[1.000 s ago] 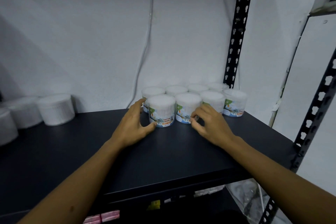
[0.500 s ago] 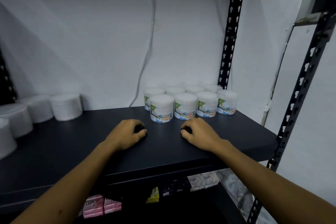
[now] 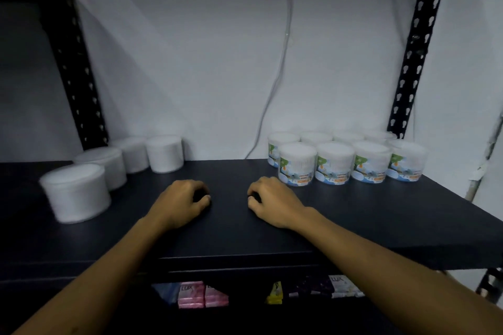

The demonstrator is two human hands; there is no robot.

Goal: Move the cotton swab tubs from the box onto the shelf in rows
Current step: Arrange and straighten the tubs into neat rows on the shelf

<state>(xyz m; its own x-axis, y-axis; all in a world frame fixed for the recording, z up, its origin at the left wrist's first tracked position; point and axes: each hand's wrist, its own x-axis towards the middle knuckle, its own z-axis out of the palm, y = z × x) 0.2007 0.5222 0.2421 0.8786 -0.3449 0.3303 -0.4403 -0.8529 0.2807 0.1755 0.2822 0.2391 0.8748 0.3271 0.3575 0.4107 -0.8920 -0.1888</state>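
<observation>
Now | L hand [image 3: 181,202] + R hand [image 3: 272,201] curled, empty, on shelf [image 3: 353,215] | tubs [image 3: 345,160] apart

Rear row of cotton swab tubs [image 3: 315,136] half hidden, soap packs [image 3: 190,294] below shelf [image 3: 353,220] edge cut off

Four plain white round tubs [image 3: 117,168] w/o labels sit at the left, curving from near the front edge back toward the wall [image 3: 204,62], each just beside the next. A thin grey cable [image 3: 283,57] hangs down the wall approx. mid-frame, and black perforated uprights [image 3: 420,43] stand at the back corners, left one [image 3: 77,68] in shadow. On a lower level, pink soap packs [image 3: 202,294], a small yellow packet [image 3: 275,292] & white Lux boxes [image 3: 341,286] lie in a row.
</observation>
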